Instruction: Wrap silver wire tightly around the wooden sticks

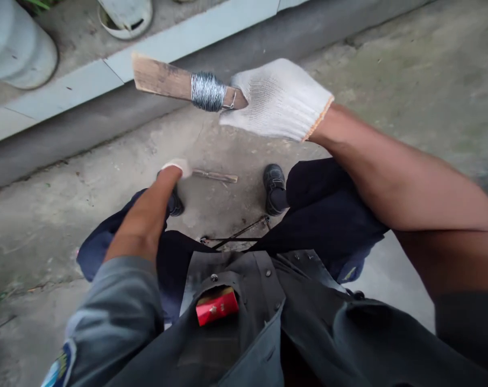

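Note:
My right hand (274, 97), in a white knitted glove, grips the narrow end of a flat wooden stick (163, 79). A thick coil of thin silvery wire (209, 91) is wound around this stick just beyond my fingers, and a small wire loop shows beside them. Lower down, near my left shoe, my left hand (178, 167) wears a white glove too. A second wooden stick (219, 176) sticks out from it to the right, low over the concrete. The back of that hand hides most of its fingers, which look closed around the stick's end.
Between my legs is a thin dark metal frame (235, 239), perhaps a low stool. A tiled ledge (74, 94) with white pots (18, 48) runs along the upper left. Concrete floor (86, 215) surrounds my shoes (274, 185). A red box (217, 307) pokes from my shirt pocket.

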A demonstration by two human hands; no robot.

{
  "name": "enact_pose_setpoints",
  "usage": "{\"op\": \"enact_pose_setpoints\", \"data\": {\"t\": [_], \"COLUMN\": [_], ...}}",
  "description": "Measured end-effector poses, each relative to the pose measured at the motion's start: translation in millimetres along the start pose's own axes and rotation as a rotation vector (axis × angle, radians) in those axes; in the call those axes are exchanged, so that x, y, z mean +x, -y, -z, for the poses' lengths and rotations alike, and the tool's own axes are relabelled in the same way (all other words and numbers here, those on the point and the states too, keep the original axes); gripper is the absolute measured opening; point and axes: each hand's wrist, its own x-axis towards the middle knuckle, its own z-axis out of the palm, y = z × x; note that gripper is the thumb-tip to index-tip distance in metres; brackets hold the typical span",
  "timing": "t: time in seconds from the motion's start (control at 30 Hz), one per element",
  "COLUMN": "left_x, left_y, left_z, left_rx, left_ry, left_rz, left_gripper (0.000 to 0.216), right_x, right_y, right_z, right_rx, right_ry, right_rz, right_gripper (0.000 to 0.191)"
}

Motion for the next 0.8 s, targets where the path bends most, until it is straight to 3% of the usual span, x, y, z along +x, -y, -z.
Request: {"op": "enact_pose_setpoints", "data": {"t": [0.07,0.13,0.17,0.23,0.37,0.43,0.53,0.63,0.8], "left_x": [-17,-48,-69,-115,-184,-198,-205,-206,-190], "left_y": [-2,-13,-21,-42,-73,-80,-83,-81,-67], "left_z": [46,85,100,116,107,97,90,94,99], "left_rx": [-0.076,-0.528,-0.747,-1.001,-1.168,-1.169,-1.097,-0.958,-0.575], "left_ry": [-0.083,-0.228,-0.244,-0.158,-0.028,-0.103,-0.242,-0.262,-0.297], "left_rz": [-0.093,-0.35,-0.465,-0.608,-0.66,-0.69,-0.681,-0.679,-0.512], "left_gripper": [0.044,0.047,0.048,0.053,0.057,0.047,0.034,0.029,0.021], "right_x": [5,9,10,9,2,-1,-4,-10,-25], "right_y": [-1,-3,-3,-5,-11,-13,-14,-14,-14], "right_z": [-2,0,3,10,22,24,24,26,27], "right_rx": [0.018,0.038,0.049,0.064,0.115,0.134,0.147,0.231,0.399], "right_ry": [-0.005,-0.015,-0.02,-0.038,-0.069,-0.063,-0.037,0.027,0.329], "right_rz": [0.013,0.021,0.03,0.051,0.067,0.068,0.051,-0.003,0.096], "right_gripper": [0.049,0.049,0.048,0.048,0.048,0.048,0.047,0.043,0.038]}}
